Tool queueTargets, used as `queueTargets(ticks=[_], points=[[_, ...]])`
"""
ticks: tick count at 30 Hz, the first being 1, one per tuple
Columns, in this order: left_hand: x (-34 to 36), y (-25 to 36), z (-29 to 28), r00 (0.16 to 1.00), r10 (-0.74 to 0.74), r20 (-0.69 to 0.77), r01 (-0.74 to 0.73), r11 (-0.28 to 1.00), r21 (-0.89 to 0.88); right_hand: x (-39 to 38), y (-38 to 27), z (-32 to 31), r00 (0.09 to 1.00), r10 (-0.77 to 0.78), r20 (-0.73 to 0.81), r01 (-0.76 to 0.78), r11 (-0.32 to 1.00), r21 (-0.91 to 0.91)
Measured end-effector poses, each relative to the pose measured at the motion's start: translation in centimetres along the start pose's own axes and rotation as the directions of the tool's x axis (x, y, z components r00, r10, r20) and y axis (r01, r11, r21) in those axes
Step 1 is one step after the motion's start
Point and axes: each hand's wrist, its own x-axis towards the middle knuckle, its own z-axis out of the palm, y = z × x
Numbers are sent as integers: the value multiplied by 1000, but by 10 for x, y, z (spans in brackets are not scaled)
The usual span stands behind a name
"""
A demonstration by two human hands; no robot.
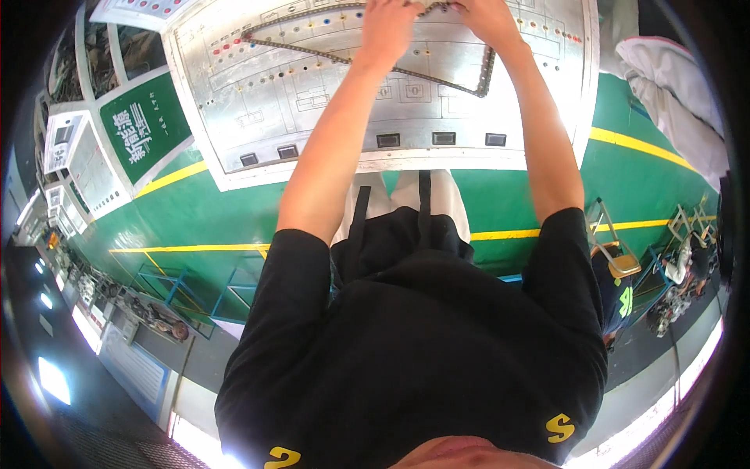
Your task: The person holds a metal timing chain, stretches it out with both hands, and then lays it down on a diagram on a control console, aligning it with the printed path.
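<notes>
A long dark metal roller chain [437, 84] lies in a big loop on a silver panel [336, 148] printed with line diagrams. My left hand [388, 31] is at the panel's far part, fingers closed on the chain's far run. To its right, my right hand [488, 22] also has its fingers closed at the chain. A short stretch of chain shows between the two hands. The picture's top edge cuts off part of my fingers. From there the loop reaches left to a point near red sockets [226, 47] and right to a corner near my right forearm.
Small coloured sockets dot the panel, and dark rectangular inserts [388, 140] line its near edge. A second panel stand [86, 156] and a green board [144, 117] stand at left. A person in pale clothing [676, 86] is at right. Stools [617, 262] stand behind.
</notes>
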Motion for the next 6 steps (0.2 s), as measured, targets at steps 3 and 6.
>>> queueTargets(ticks=[3,6], points=[[1,6,3,1000,1,29,1,999,-54,-6,1,-6,997,-46,61,49,997,-59],[2,2,-1,996,42,80,-37,997,-62,4,-8,-13,988,41,146,-40,999,-8]])
